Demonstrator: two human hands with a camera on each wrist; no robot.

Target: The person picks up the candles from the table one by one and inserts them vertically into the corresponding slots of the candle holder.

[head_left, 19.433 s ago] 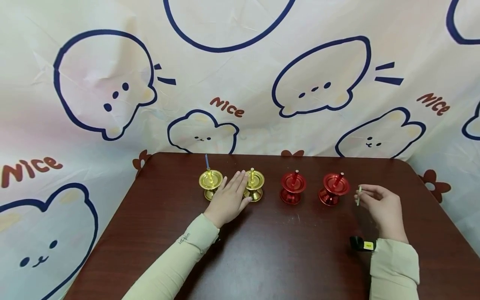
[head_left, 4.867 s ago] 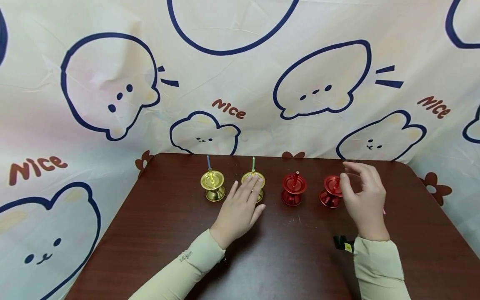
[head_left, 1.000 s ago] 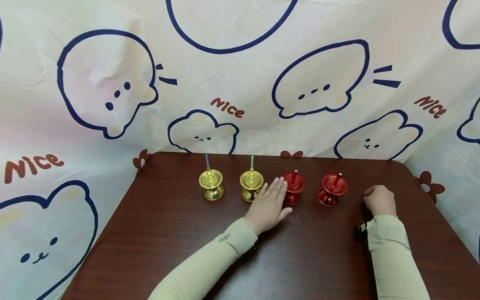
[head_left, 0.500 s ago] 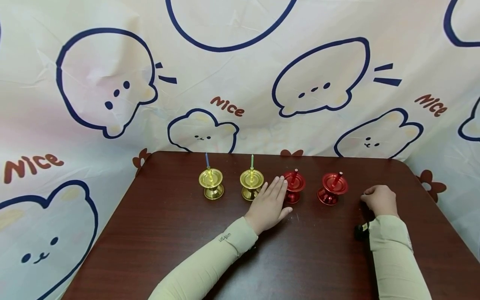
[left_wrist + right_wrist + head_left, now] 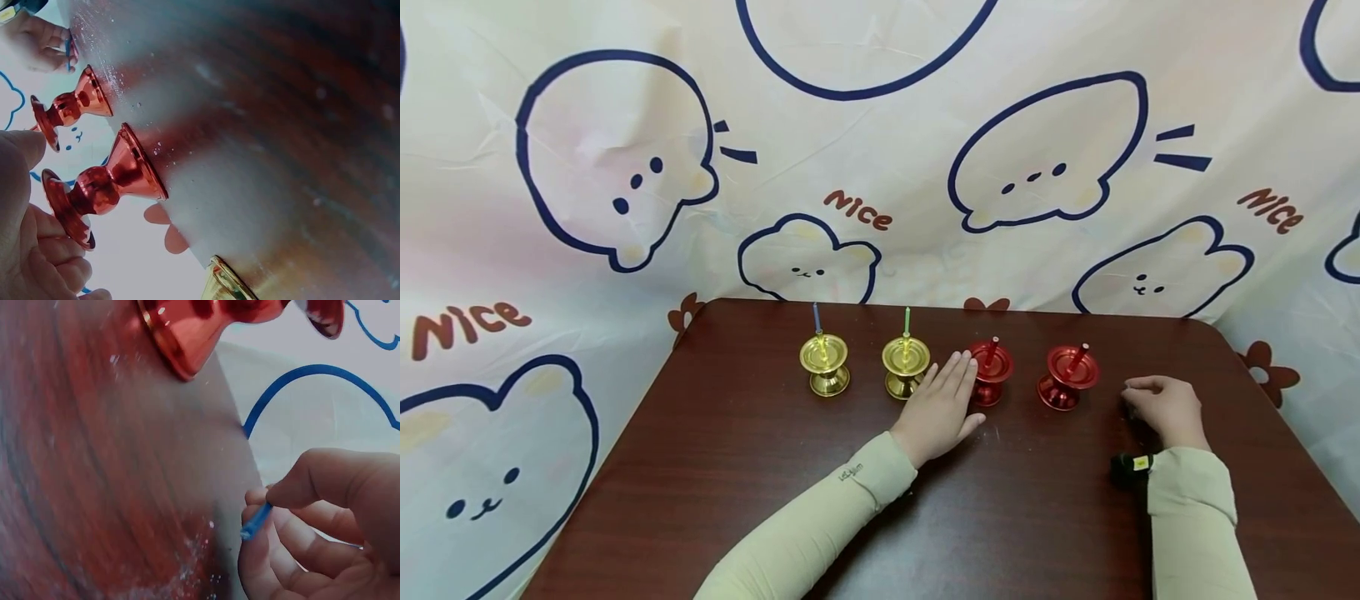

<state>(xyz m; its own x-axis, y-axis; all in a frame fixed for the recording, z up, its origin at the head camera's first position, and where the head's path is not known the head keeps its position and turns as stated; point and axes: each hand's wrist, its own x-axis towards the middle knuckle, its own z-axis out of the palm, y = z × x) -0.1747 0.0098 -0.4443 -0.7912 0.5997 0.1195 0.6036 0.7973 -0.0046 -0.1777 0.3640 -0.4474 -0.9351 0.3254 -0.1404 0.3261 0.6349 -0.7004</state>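
My left hand [image 5: 936,408] lies palm down with straight fingers at the left side of the nearer-to-middle red candle holder [image 5: 992,367]. In the left wrist view its fingers [image 5: 56,250] are right at the dish of that red holder. My right hand [image 5: 1168,412] is low over the table, right of the other red candle holder [image 5: 1067,375]. Between thumb and index finger it pinches a thin blue candle [image 5: 256,522], which the head view hides. Each red holder has a short red tube standing in its dish.
Two gold candle holders stand to the left, one [image 5: 825,364] with a thin blue candle [image 5: 817,318], the other [image 5: 906,367] with a thin green candle [image 5: 907,321]. A black wrist device [image 5: 1127,469] is beside the right cuff. A patterned cloth [image 5: 917,167] hangs behind the brown table [image 5: 760,467].
Since about five seconds ago, my left hand has shifted from the right gold holder to the left red one. My right hand has moved right and down, then turned slightly in the last second.
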